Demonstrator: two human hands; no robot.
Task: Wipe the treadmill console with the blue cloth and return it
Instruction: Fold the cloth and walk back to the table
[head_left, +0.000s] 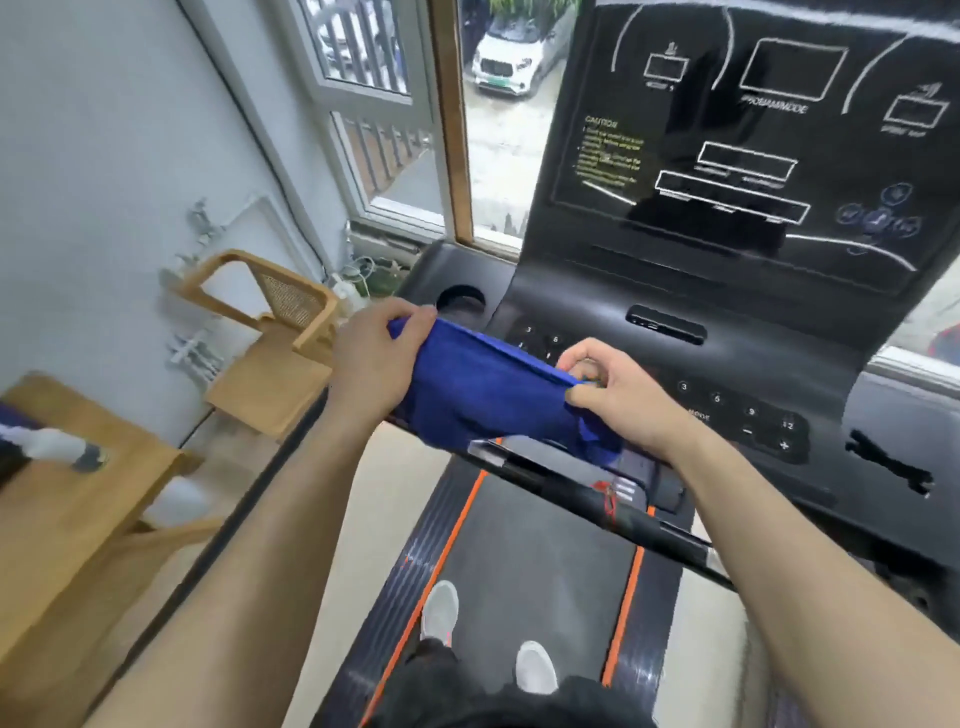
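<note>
I see a small room with pale grey walls (104, 130) and a light floor (332, 571). A big window (498, 130) lets in daylight, and a white car (511, 54) is parked outside.

The black treadmill (701, 322) fills most of my view. Its running belt (535, 566) is dark with orange stripes down both sides. Two feet in white shoes (440, 608) stand on the belt. The treadmill console (753, 145) tilts up in front of me, shiny black with white boxes and yellow words on it. Below it is a flat part with number buttons (737, 410) and a round cup hole (461, 300) at its left end.

On the left is a wooden table (67, 499), with a wooden chair (270, 332) just past it by the wall.

The blue cloth (488, 389) is up in the air, over the near edge of the button panel, stretched between both hands. My left hand (374, 358) has its fingers closed tight on the cloth's left end, near the cup hole. My right hand (618, 389) pinches the right end with thumb and fingers pressed together. A loose bit of cloth hangs down under the right hand.
</note>
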